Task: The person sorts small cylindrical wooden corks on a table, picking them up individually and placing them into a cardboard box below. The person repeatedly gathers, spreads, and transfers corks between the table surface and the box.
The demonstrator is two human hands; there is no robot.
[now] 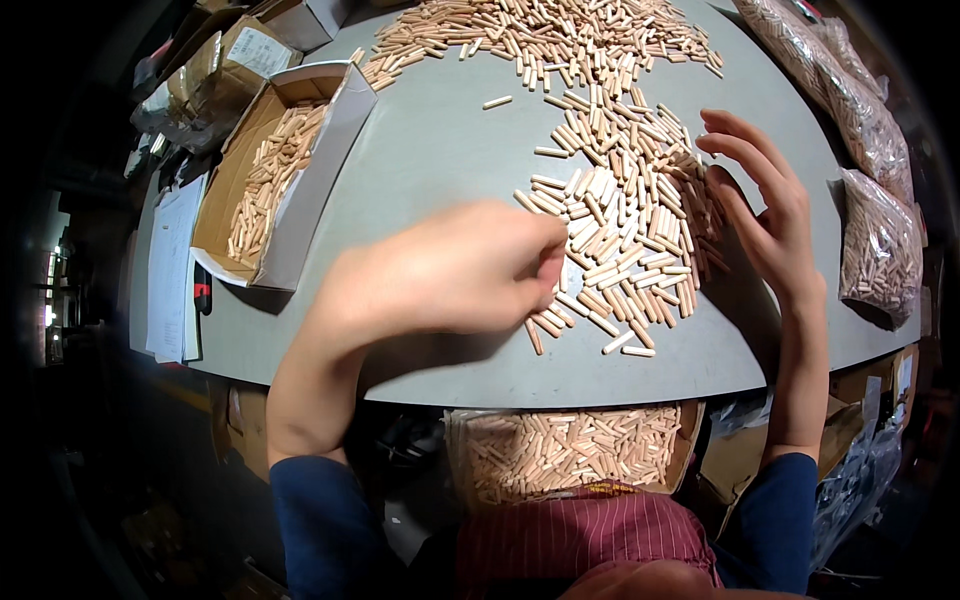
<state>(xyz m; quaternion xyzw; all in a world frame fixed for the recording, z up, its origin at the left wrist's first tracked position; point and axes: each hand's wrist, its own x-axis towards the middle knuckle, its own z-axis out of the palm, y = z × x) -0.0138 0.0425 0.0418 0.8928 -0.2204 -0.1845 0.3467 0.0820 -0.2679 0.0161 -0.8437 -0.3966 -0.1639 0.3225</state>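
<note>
Short wooden dowels [640, 230] with rounded ends lie in a loose spread over the grey table [430, 170]. At the left edge of this spread is my left hand [460, 265], slightly blurred, its fingers curled in and pressed together. Whatever those fingers may hold is hidden from view. A few dowels lie just under and beside its fingertips. My right hand [765, 200] is raised along the right side of the spread, fingers bent but apart, with nothing in it. Its shadow falls on the dowels there.
A larger dowel heap [560, 35] covers the table's far side. On the left stands an open cardboard box [325, 150] holding dowels, beside papers [175, 270]. Clear bags of dowels [880, 250] line the right edge. Below the front edge sits a box [690, 440] full of dowels.
</note>
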